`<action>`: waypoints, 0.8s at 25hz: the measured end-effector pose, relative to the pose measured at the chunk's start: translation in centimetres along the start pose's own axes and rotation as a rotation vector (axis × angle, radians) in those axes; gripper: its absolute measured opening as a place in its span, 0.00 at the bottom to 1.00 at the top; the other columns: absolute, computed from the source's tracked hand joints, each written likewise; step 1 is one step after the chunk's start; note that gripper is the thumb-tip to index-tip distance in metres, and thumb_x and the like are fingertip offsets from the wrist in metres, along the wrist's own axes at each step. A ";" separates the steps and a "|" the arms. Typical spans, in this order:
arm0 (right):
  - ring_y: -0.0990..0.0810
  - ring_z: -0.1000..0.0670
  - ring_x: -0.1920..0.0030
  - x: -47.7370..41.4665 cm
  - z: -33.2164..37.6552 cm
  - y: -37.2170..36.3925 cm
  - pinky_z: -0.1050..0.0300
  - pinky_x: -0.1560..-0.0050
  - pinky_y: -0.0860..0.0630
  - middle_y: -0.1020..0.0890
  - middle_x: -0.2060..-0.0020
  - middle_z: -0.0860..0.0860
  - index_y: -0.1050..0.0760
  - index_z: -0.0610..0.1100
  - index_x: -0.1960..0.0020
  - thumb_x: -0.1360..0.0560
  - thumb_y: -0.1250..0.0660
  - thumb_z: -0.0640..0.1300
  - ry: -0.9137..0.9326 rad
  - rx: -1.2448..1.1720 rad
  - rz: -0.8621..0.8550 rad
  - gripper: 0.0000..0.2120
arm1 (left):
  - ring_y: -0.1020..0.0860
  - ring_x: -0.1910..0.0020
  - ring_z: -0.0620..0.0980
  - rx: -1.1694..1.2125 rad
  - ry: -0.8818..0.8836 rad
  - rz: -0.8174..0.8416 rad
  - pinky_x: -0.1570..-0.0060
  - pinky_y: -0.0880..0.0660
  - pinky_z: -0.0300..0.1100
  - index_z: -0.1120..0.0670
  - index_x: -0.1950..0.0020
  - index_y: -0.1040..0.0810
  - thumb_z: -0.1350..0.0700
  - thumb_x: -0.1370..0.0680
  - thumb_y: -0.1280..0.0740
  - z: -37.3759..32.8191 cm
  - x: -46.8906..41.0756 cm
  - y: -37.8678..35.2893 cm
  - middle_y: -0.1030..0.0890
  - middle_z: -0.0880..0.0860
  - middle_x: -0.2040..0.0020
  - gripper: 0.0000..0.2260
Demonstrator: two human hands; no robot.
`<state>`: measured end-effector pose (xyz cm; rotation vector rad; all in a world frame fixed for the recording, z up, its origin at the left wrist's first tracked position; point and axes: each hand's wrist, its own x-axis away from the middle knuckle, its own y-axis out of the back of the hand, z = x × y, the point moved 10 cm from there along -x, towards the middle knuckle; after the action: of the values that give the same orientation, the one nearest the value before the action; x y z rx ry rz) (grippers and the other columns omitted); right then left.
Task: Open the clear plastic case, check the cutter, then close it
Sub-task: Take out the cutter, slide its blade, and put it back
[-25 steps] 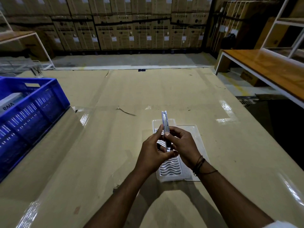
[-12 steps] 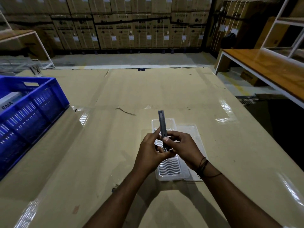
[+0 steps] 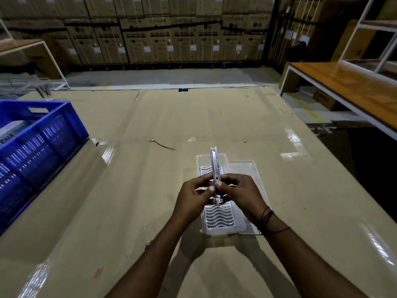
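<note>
A slim metal cutter (image 3: 215, 164) points away from me, held above the table by both hands. My left hand (image 3: 193, 197) pinches its lower part from the left, and my right hand (image 3: 240, 194) grips it from the right. Below them the clear plastic case (image 3: 221, 220) lies open on the cardboard-covered table, its wavy ribbed base toward me and its flat lid (image 3: 245, 168) spread out to the right. The hands hide the middle of the case and the cutter's near end.
A blue plastic crate (image 3: 40, 134) with a white box inside stands at the table's left edge. A wooden bench (image 3: 348, 84) runs along the right, across a dark gap. Stacked cardboard cartons (image 3: 163, 31) line the far wall.
The cutter has turned in my fingers from edge-on to showing its flat side, and both hands have shifted slightly on it. The case has stayed put.
</note>
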<state>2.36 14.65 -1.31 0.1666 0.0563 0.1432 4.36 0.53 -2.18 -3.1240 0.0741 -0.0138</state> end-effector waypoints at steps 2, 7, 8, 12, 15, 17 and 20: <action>0.13 0.45 0.60 0.0 0.0 0.2 0.51 0.62 0.17 0.13 0.60 0.45 0.14 0.42 0.46 0.23 0.29 0.39 0.021 0.034 -0.017 0.07 | 0.12 0.52 0.53 0.028 0.013 -0.002 0.58 0.15 0.44 0.57 0.34 0.19 0.69 0.20 0.33 0.0 0.1 -0.2 0.14 0.59 0.45 0.16; 0.13 0.46 0.61 0.0 -0.5 0.2 0.55 0.62 0.19 0.12 0.60 0.45 0.14 0.42 0.46 0.23 0.29 0.39 0.022 0.081 -0.046 0.08 | 0.12 0.52 0.56 -0.022 0.004 -0.015 0.56 0.14 0.50 0.47 0.40 0.17 0.68 0.20 0.32 0.6 -0.1 -0.2 0.12 0.48 0.51 0.17; 0.13 0.46 0.61 0.0 -0.6 0.2 0.55 0.62 0.19 0.12 0.61 0.45 0.14 0.41 0.46 0.23 0.29 0.39 0.009 0.070 -0.045 0.08 | 0.12 0.53 0.56 -0.039 0.009 -0.027 0.54 0.14 0.52 0.46 0.40 0.16 0.67 0.21 0.31 0.8 -0.2 0.0 0.12 0.49 0.50 0.18; 0.14 0.48 0.66 -0.2 -0.8 0.0 0.51 0.64 0.16 0.14 0.66 0.46 0.13 0.42 0.50 0.24 0.27 0.43 -0.027 0.162 -0.035 0.06 | 0.13 0.56 0.47 -0.376 -0.027 -0.210 0.51 0.15 0.50 0.47 0.39 0.15 0.58 0.23 0.26 0.5 -0.4 1.8 0.12 0.49 0.49 0.14; 0.15 0.49 0.64 -0.6 -0.2 -0.5 0.53 0.57 0.17 0.14 0.64 0.48 0.15 0.46 0.49 0.26 0.27 0.46 0.009 0.545 -0.085 0.08 | 0.15 0.54 0.46 -0.635 -0.046 -0.377 0.49 0.18 0.45 0.48 0.36 0.17 0.55 0.25 0.26 -0.3 0.0 3.1 0.15 0.47 0.44 0.17; 0.15 0.47 0.57 -1.0 -0.3 -1.2 0.56 0.53 0.21 0.13 0.59 0.46 0.16 0.45 0.46 0.26 0.28 0.45 0.010 0.688 -0.097 0.09 | 0.16 0.50 0.49 -0.712 0.004 -0.392 0.48 0.20 0.45 0.47 0.34 0.20 0.54 0.24 0.28 0.1 0.1 3.3 0.18 0.48 0.41 0.18; 0.16 0.44 0.52 -1.4 -1.5 -2.3 0.55 0.53 0.22 0.14 0.57 0.45 0.17 0.44 0.48 0.27 0.29 0.43 -0.026 0.763 -0.077 0.08 | 0.19 0.43 0.51 -0.768 0.075 -0.357 0.47 0.26 0.42 0.47 0.32 0.21 0.53 0.24 0.29 1.3 0.1 3.3 0.20 0.48 0.39 0.20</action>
<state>1.14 12.48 -3.07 0.9271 0.0896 0.0363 4.28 -2.71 -3.58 -3.8388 -0.6248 -0.1379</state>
